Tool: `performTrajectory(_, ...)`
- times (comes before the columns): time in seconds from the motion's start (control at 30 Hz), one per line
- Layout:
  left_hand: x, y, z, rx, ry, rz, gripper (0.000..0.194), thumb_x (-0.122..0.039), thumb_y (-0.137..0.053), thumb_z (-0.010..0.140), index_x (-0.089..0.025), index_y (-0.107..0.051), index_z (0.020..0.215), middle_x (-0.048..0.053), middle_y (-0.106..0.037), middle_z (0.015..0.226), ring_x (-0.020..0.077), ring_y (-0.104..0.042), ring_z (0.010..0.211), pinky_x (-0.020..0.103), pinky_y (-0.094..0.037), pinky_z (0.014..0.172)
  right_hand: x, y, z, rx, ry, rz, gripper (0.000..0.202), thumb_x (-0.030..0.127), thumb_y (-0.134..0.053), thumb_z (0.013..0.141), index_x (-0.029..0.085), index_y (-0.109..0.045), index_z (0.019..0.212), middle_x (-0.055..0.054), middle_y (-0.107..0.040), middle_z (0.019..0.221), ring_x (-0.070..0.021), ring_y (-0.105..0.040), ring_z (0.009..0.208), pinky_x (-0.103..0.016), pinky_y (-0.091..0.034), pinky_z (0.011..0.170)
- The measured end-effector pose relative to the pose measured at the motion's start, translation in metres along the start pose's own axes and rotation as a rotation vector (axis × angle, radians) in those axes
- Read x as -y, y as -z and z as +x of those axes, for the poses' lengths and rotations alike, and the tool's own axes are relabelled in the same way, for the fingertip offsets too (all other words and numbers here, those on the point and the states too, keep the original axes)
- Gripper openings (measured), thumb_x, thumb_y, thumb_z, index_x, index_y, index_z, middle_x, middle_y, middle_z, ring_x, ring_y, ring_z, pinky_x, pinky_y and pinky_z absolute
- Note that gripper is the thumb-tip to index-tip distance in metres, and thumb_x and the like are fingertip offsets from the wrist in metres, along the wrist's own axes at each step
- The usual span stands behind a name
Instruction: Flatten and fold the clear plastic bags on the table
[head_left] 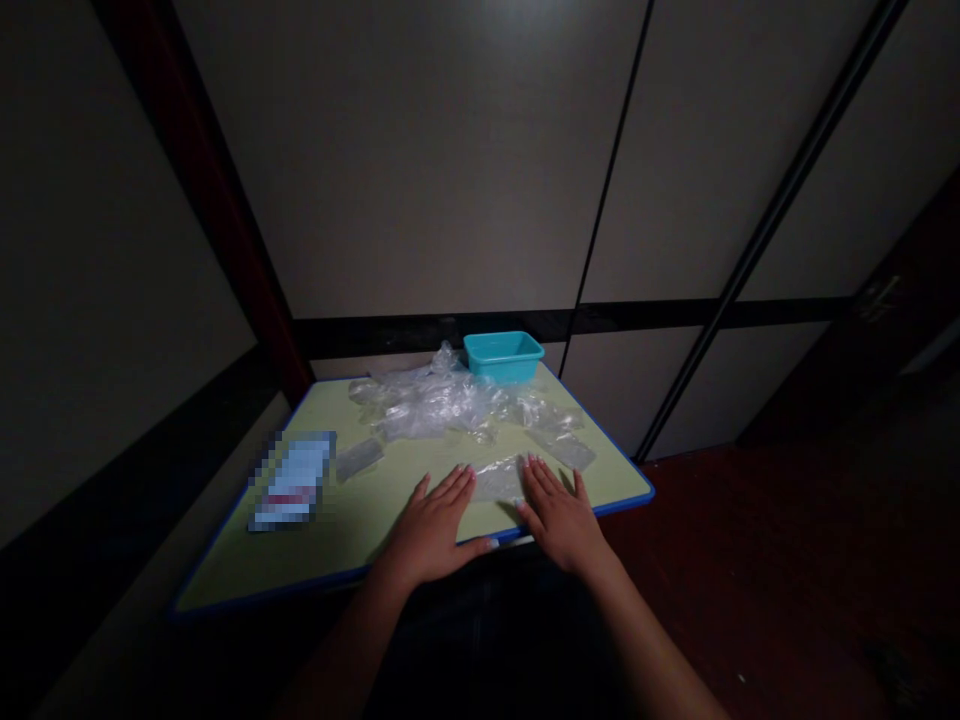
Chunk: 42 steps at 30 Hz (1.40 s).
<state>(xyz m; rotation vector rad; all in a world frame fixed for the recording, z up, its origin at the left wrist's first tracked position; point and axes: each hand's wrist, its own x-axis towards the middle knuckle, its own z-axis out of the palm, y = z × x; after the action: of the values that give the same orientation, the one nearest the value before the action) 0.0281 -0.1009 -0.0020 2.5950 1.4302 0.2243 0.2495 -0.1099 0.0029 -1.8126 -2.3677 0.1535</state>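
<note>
- We found the left hand (431, 530) and right hand (564, 515) open, palms down, fingers extended, gripping nothing.
- We noted a clear plastic piece (499, 480) between them, on the near side of the basin (504, 358), with fingertips at its sides.
- We judged that light, even pressure, drawn outward from the middle, suited such thin film; hard rubbing risked dragging or creasing it.
- We recorded crumpled film (439, 402) in front and left of the basin, best kept apart from the flat piece.
- We observed a blurred item (298, 480) farther left of the basin, well outside the hands' reach of work.
</note>
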Motion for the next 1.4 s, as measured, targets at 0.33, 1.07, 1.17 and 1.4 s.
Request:
performTrajectory(0.33,0.005,-0.003,-0.001,-0.022,-0.021,-0.013,0.095,-0.067,-0.059,0.072,-0.022,-0.026,0.149,0.009,-0.022,0.156,0.0288,-0.012,0.145,0.055,-0.005,0.115,0.033,0.004,0.028,0.010,0.159,0.174,0.057,0.049,-0.018,0.099,0.021,-0.026,0.148,-0.007,-0.026,0.153,-0.0211,-0.022,0.143,-0.058,0.004,0.113)
performTrajectory(1.07,0.005,0.000,0.001,0.002,0.020,-0.034,0.068,-0.055,-0.044,0.089,-0.024,-0.029,0.148,0.006,-0.025,0.154,0.0254,-0.016,0.145,0.055,-0.008,0.114,-0.005,-0.001,0.029,0.031,-0.039,-0.007,0.061,0.050,-0.013,0.097,0.019,-0.015,0.151,-0.006,-0.021,0.155,-0.0213,-0.016,0.144,-0.060,0.002,0.112)
performTrajectory(1.17,0.005,0.000,0.001,-0.009,0.015,-0.042,0.067,-0.055,-0.043,0.090,-0.025,-0.029,0.148,0.007,-0.026,0.154,0.0258,-0.016,0.145,0.055,-0.009,0.114,-0.005,-0.001,0.031,0.037,-0.042,-0.013,0.061,0.050,-0.013,0.097,0.020,-0.014,0.151,-0.007,-0.021,0.155,-0.0225,-0.014,0.144,-0.061,0.002,0.112)
performTrajectory(1.4,0.005,-0.001,-0.002,-0.057,0.028,-0.027,0.074,-0.055,-0.045,0.089,-0.021,-0.022,0.150,0.009,-0.020,0.156,0.0251,-0.015,0.145,0.049,-0.015,0.115,-0.008,-0.005,0.016,-0.159,-0.015,0.039,0.058,0.038,-0.021,0.098,0.019,-0.010,0.151,-0.007,-0.013,0.157,-0.0215,-0.012,0.145,-0.061,0.004,0.111)
